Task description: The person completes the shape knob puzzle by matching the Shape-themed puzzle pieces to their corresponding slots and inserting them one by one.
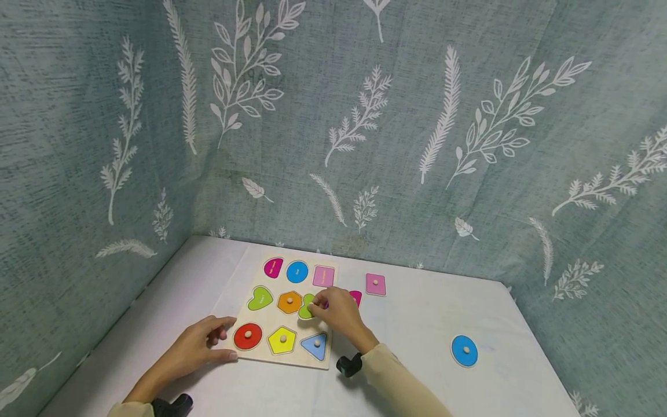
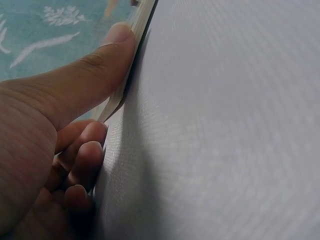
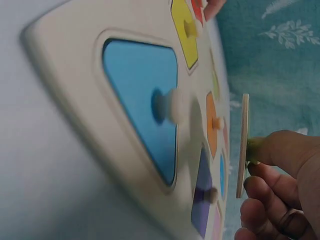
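A wooden shape puzzle board (image 1: 281, 285) lies on the white table. At its near left corner, my left hand (image 1: 195, 346) grips it, thumb along the front edge and curled fingers at the left side. My right hand (image 1: 341, 313) pinches the knob of a green heart piece (image 1: 304, 313) between thumb and fingers. In the right wrist view this heart piece (image 3: 242, 150) shows edge-on, raised off the board. Below it the blue triangle (image 1: 315, 344), yellow pentagon (image 1: 282, 340), red circle (image 1: 247, 336) and orange hexagon (image 1: 289, 302) sit in their recesses. The green heart recess (image 1: 260, 298) has no knob.
Right of the board lie a pink square piece (image 1: 375, 284) and a blue round piece (image 1: 464, 351). A magenta piece (image 1: 356, 297) is partly hidden behind my right hand. A purple knobbed piece (image 3: 201, 192) sits in the board. Patterned cloth (image 1: 333, 127) surrounds the table.
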The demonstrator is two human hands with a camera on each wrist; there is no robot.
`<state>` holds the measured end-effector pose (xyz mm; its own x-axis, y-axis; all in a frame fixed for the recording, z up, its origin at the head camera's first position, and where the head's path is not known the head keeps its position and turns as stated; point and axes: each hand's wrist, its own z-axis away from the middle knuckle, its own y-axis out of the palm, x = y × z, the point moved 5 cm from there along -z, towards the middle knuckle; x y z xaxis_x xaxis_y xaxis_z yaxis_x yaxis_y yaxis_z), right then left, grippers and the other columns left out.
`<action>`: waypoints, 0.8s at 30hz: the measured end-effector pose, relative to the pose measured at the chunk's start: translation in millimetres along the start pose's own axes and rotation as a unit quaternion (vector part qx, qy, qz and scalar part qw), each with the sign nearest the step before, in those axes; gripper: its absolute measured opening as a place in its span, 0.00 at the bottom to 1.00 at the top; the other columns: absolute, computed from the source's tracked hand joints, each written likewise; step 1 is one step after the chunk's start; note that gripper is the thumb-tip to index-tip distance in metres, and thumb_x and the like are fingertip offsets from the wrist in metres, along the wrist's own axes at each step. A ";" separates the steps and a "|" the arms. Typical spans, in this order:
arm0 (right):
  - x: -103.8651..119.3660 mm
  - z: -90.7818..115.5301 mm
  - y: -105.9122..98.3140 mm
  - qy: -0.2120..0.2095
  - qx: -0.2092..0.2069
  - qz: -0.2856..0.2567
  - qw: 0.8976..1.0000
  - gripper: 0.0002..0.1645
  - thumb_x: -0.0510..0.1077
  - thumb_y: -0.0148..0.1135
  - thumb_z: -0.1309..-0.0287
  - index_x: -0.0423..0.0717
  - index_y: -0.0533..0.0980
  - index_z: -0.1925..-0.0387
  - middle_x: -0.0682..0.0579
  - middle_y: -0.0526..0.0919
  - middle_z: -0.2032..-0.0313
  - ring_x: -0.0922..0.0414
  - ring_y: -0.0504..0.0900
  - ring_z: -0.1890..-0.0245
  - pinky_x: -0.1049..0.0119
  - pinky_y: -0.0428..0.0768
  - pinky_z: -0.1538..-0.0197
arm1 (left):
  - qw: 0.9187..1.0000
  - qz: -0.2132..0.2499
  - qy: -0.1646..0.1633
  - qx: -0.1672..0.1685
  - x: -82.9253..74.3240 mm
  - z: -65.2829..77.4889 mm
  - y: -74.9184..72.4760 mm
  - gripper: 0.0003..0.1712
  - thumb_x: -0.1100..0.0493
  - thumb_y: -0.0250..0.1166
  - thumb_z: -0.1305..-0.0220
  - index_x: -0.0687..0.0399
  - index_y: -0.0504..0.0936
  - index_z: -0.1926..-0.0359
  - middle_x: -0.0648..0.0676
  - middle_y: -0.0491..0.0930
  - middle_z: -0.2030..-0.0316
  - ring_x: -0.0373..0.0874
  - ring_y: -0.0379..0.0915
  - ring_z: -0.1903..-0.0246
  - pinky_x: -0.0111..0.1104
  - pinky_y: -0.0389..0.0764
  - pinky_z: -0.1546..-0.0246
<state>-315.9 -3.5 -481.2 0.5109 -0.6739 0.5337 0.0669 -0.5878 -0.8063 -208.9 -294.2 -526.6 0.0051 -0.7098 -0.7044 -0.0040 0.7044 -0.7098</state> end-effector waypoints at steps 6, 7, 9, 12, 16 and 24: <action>11.7 -8.7 10.5 -0.023 0.006 -0.002 1.000 0.07 0.48 0.74 0.40 0.51 0.88 0.70 0.65 0.75 0.78 0.66 0.72 0.73 0.72 0.72 0.68 | 1.000 0.004 -0.001 -0.003 0.2 -0.2 0.2 0.51 0.51 0.89 0.65 0.64 0.80 0.37 0.49 0.71 0.67 0.44 0.68 0.65 0.29 0.75 0.66; 14.3 -9.9 12.2 -0.028 0.006 -0.003 1.000 0.07 0.48 0.74 0.40 0.50 0.88 0.70 0.65 0.75 0.78 0.66 0.72 0.73 0.72 0.72 0.68 | 1.000 0.004 0.001 -0.003 0.6 -0.4 0.4 0.51 0.51 0.89 0.65 0.64 0.80 0.37 0.49 0.70 0.67 0.44 0.68 0.65 0.29 0.75 0.66; 19.3 -12.1 15.9 -0.040 0.006 0.000 0.999 0.07 0.48 0.74 0.40 0.50 0.88 0.70 0.65 0.75 0.77 0.67 0.71 0.73 0.73 0.72 0.69 | 1.000 0.005 0.003 -0.005 1.5 -0.5 0.5 0.51 0.51 0.89 0.65 0.64 0.80 0.38 0.49 0.70 0.67 0.44 0.68 0.65 0.29 0.75 0.66; 26.9 -15.4 22.3 -0.049 0.008 0.009 0.999 0.07 0.48 0.73 0.40 0.51 0.88 0.70 0.65 0.75 0.77 0.68 0.71 0.73 0.73 0.71 0.70 | 1.000 0.003 0.006 -0.003 1.5 -1.3 1.3 0.51 0.52 0.89 0.65 0.64 0.80 0.38 0.49 0.70 0.67 0.44 0.67 0.65 0.29 0.74 0.67; 36.9 -21.1 32.9 -0.050 0.017 0.012 0.999 0.07 0.49 0.73 0.40 0.52 0.87 0.70 0.65 0.74 0.77 0.68 0.70 0.75 0.74 0.70 0.71 | 1.000 0.000 0.004 0.003 0.6 -2.7 1.3 0.50 0.53 0.89 0.64 0.65 0.79 0.38 0.49 0.70 0.67 0.44 0.67 0.64 0.29 0.74 0.67; 54.1 -34.1 52.8 -0.037 0.045 -0.022 0.998 0.08 0.49 0.74 0.38 0.50 0.88 0.67 0.66 0.77 0.78 0.69 0.71 0.75 0.75 0.72 0.69 | 1.000 0.008 0.009 0.018 -2.0 -2.2 -1.3 0.50 0.51 0.88 0.63 0.65 0.79 0.37 0.49 0.70 0.67 0.44 0.67 0.65 0.29 0.72 0.68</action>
<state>-313.9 -86.3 -486.2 0.5669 -0.6116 0.5519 0.1658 -0.5716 -0.8036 -211.1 -293.7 -524.3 -0.0135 -0.6984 -0.7156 0.0328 0.7150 -0.6984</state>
